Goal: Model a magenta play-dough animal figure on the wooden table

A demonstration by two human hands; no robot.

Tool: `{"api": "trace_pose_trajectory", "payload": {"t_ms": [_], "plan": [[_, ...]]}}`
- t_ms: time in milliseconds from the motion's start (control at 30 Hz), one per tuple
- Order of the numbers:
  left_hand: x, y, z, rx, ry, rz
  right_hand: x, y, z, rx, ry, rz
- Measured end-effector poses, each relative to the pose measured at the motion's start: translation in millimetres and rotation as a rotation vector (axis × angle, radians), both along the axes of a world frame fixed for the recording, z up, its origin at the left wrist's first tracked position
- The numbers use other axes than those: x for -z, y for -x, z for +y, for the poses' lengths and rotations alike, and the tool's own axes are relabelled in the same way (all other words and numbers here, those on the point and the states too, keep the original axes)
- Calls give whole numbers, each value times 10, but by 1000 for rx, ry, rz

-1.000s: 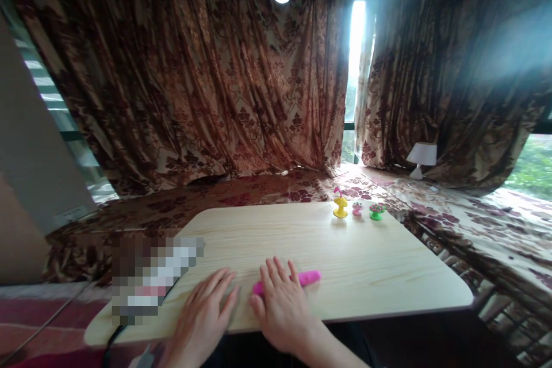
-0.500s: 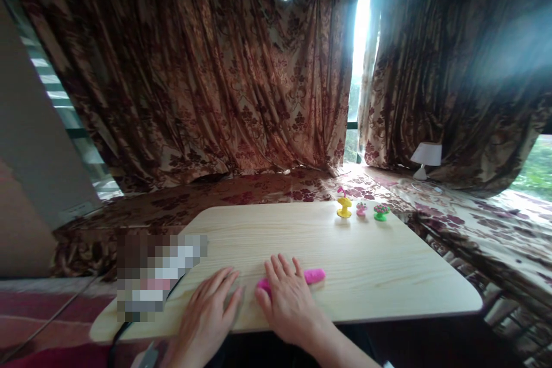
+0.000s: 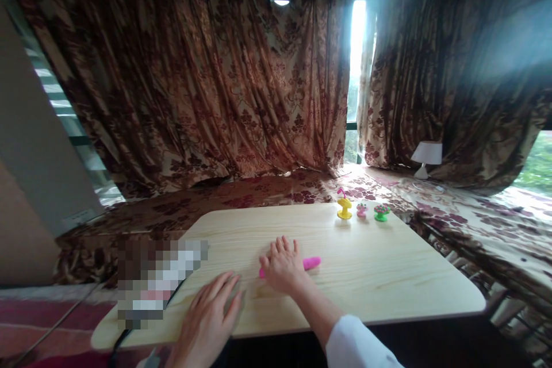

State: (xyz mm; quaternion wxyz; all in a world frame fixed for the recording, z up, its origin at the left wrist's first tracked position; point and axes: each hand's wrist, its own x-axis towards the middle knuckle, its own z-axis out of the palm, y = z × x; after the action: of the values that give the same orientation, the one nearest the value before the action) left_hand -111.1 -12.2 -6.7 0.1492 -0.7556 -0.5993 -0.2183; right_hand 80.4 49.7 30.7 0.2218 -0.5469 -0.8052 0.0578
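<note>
Crosswise lies a pink roll (image 3: 312,263); right hand (image 3: 282,266) atop it

- Right forearm (image 3: 318,302): bare up to a plain white sleeve (image 3: 360,343) — loose, softly creased.
- Left hand (image 3: 211,310) and right hand (image 3: 282,267) — both bare, wrists included.

The right hand (image 3: 282,265) is stretched forward, palm down, fingers slightly spread. The left hand (image 3: 211,306) lies farther back, thumb apart.
</note>
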Motion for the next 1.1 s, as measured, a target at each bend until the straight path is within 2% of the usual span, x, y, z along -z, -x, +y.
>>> {"api": "trace_pose_trajectory", "payload": {"t_ms": [67, 133, 200, 400, 500, 600, 800, 867, 967, 1100], "plan": [[-8, 1, -8, 1, 0, -3, -20, 25, 177, 17, 14, -3], [-12, 3, -14, 1, 3, -10, -36, 13, 166, -5, 6, -8], [-10, 4, -16, 2, 3, -17, -49, -33, -27, -60, -15, -16], [25, 6, -8, 2, -15, -41, 24, -285, -945, -239, -55, -2], [42, 11, 1, 0, -29, -35, 108, -302, -1120, -298, -45, 30], [51, 18, 15, 7, -22, -16, 126, -180, -956, -220, -64, 20], [46, 25, 26, 3, -31, 4, -15, 108, -57, -47, -58, -13], [43, 23, 24, 2, -31, 4, -42, 138, 118, -33, -52, -10], [43, 19, 18, 3, -30, -5, -59, 111, 65, -94, -67, -16], [47, 16, 7, 1, -33, -22, -54, -30, -453, -241, -81, -40]]}}
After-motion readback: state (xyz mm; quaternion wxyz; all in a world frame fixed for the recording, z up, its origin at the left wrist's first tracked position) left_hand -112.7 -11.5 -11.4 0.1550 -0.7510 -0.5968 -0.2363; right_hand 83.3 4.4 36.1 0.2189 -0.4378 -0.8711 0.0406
